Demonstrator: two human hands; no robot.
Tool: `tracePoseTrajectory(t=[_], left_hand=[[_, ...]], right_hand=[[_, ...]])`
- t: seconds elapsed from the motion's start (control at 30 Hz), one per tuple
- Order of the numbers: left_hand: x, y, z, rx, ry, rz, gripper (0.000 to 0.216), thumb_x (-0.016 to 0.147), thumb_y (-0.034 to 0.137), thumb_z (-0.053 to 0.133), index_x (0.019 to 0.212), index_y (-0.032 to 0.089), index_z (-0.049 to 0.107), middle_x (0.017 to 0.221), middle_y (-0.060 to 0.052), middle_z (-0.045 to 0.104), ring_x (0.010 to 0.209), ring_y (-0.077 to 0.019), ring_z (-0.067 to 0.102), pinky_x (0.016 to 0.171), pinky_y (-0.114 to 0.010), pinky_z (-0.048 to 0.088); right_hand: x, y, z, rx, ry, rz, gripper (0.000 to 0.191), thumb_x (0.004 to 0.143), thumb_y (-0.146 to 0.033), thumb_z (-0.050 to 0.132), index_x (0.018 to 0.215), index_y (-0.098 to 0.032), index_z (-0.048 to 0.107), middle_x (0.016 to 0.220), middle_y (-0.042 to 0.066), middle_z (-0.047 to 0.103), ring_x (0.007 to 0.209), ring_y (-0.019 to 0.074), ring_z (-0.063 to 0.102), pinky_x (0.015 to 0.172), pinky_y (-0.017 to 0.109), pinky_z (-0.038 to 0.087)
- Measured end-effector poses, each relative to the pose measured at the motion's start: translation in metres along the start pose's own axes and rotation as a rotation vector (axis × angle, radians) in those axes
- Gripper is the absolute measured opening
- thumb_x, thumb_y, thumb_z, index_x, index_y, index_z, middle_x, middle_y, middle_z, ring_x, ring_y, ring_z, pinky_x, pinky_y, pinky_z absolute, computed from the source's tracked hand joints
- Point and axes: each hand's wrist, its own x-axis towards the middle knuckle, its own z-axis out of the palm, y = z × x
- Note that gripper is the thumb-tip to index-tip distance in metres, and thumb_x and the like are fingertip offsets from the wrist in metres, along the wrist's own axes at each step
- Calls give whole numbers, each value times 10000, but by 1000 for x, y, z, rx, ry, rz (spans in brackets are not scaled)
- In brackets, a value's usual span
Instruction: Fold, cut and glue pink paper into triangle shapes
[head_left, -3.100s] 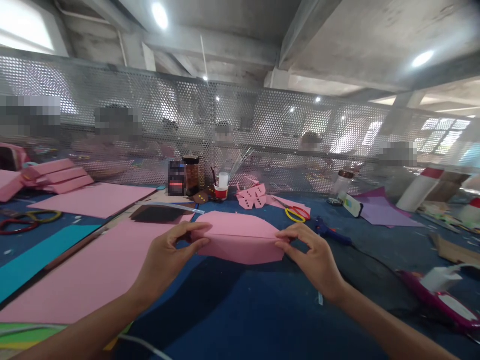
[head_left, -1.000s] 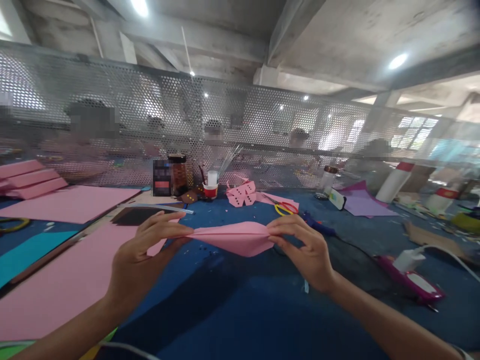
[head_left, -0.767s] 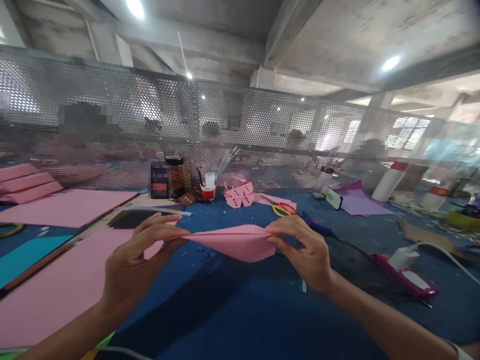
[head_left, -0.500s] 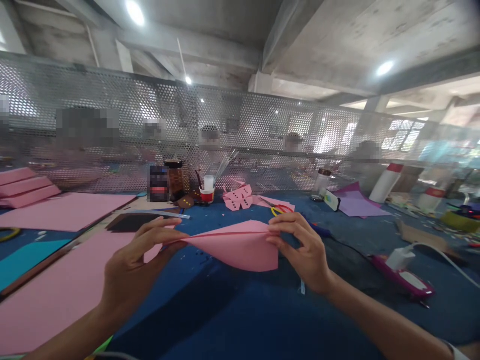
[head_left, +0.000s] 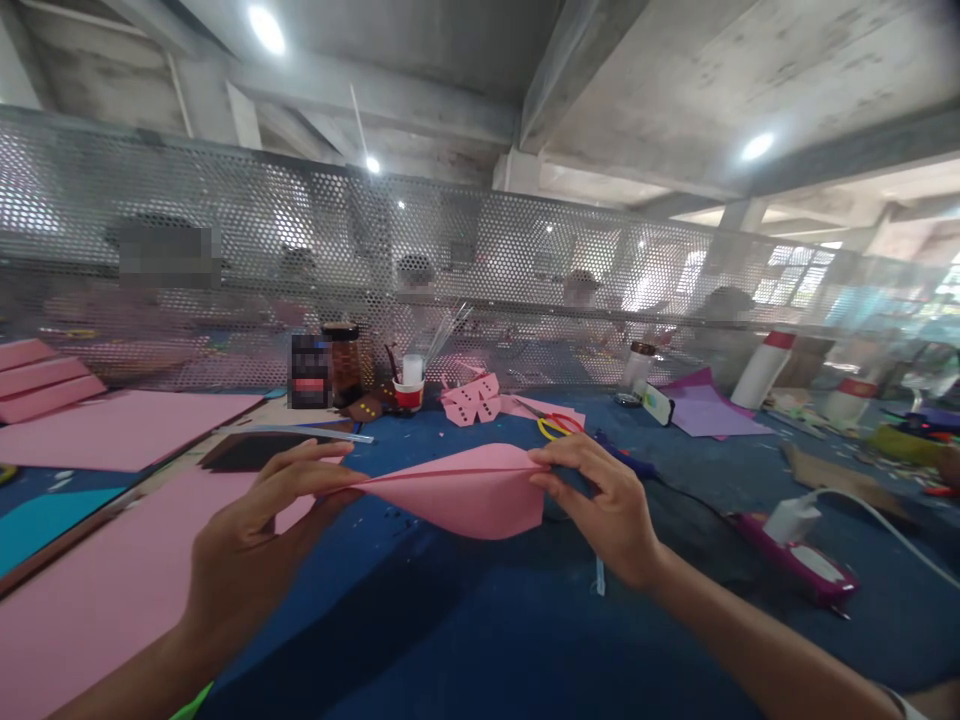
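I hold a folded pink foam sheet (head_left: 469, 495) in the air above the blue table (head_left: 487, 640). My left hand (head_left: 251, 535) pinches its pointed left end between thumb and fingers. My right hand (head_left: 600, 500) pinches its wider right end. The sheet's two edges lie together along the top, and its belly bulges downward between my hands.
Large pink sheets (head_left: 97, 590) cover the table's left side. Farther back stand a jar (head_left: 345, 362), a small red cup (head_left: 409, 392), a pink cut-out butterfly (head_left: 471, 398) and scissors (head_left: 555, 425). A power strip (head_left: 795, 560) lies right. People sit behind a perforated metal screen (head_left: 480, 270).
The pink sheet went from a broad folded pad to a narrower pouch pinched at both ends. My hands stayed on its ends, and the view drifted slightly to the right.
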Motion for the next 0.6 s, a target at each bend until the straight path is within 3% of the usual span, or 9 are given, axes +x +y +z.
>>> tracePoseTrajectory(t=[0.37,0.6], left_hand=[[3,5,-1,19,-9,89,121,897,210,682,981,283,728,1056,27,739,1111,-211,663,1031,-391,515],[3,4,-4,1,-15,159,195,885,155,689,998,307,736,1006,26,743,1124,-224,645,1047,-446,492]], right_hand=[[1,-3,-4,-46,41,-67,185,892,-116,690,1017,-239,750,907,30,681,843,167,656,749,314,543],[5,-6,-10,-77,52,-137,179,884,-99,693,983,-241,737,899,31,697,846,176,664,749,328,562]])
